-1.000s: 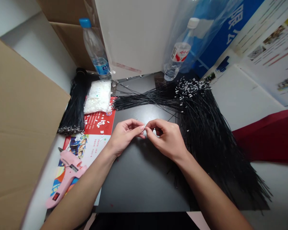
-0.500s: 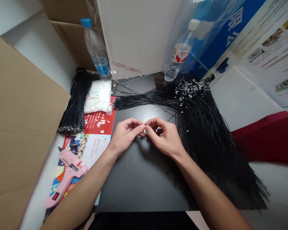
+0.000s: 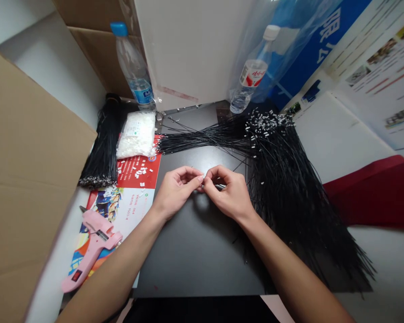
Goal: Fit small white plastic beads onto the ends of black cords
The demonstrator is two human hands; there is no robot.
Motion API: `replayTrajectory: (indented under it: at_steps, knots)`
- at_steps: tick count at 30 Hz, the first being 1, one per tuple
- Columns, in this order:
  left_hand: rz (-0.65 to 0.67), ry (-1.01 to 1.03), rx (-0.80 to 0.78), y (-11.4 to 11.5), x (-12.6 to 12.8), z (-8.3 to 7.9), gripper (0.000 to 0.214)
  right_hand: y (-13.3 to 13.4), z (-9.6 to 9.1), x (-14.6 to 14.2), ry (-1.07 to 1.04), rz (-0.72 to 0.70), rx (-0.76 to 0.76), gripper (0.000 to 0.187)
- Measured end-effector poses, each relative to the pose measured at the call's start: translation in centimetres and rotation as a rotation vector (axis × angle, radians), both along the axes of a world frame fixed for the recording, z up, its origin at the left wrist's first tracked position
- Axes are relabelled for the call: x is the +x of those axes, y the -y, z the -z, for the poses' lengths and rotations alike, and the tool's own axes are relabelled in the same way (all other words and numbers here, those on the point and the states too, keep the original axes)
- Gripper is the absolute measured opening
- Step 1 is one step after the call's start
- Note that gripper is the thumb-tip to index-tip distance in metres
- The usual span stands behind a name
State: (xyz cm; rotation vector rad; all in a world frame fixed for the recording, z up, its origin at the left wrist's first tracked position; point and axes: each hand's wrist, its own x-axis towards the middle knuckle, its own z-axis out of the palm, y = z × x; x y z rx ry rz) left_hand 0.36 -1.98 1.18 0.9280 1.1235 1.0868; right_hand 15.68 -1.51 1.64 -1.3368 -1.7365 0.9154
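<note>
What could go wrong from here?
1. The tiny white piece where the left hand and right hand meet could slip and perhaps get lost among the loose white bits on the red sheet.
2. The left forearm lies close beside the pink glue gun in view and might nudge it.
3. Splayed strands in the big black pile could snag the right forearm.

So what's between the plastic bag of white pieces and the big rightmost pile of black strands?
In the head view, a narrower bundle of thin black strands lies across the dark grey table there.
</note>
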Motion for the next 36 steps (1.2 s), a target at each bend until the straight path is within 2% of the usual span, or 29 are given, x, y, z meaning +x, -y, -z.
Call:
replayTrajectory:
  at_steps: [9, 16, 19, 24, 26, 29, 33, 36]
  knots:
    - [-0.070, 0.032, -0.028, 0.1, 0.2, 0.3, 0.029, 0.2, 0.4, -0.3, -0.011, -0.011, 0.092, 0.012]
    - [-0.053, 0.066, 0.002, 0.1, 0.1, 0.2, 0.026, 0.0, 0.4, -0.1, 0.019, -0.044, 0.131, 0.011]
    - [-0.069, 0.088, 0.047, -0.1, -0.2, -0.1, 0.020, -0.2, -0.8, 1.1, 0.152, -0.107, 0.132, 0.012]
    - [-0.264, 0.135, 0.083, -0.8, -1.6, -0.8, 0.012, 0.6, -4.0, 4.4, 0.475, -0.262, -0.034, 0.018]
    - [-0.285, 0.133, 0.083, -1.0, -2.1, -1.2, 0.011, 1.3, -5.2, 5.4, 0.529, -0.281, -0.065, 0.021]
    - [-0.249, 0.100, 0.110, -1.0, -2.4, -1.4, 0.012, 2.0, -6.5, 6.3, 0.456, -0.276, -0.099, 0.027]
    - [-0.195, -0.016, 0.167, -1.0, -2.3, -1.2, 0.015, 2.2, -7.2, 7.0, 0.304, -0.197, -0.125, 0.031]
    - [-0.145, -0.146, 0.190, -1.1, -3.5, -1.3, 0.016, 2.0, -7.7, 7.7, 0.321, -0.186, -0.141, 0.033]
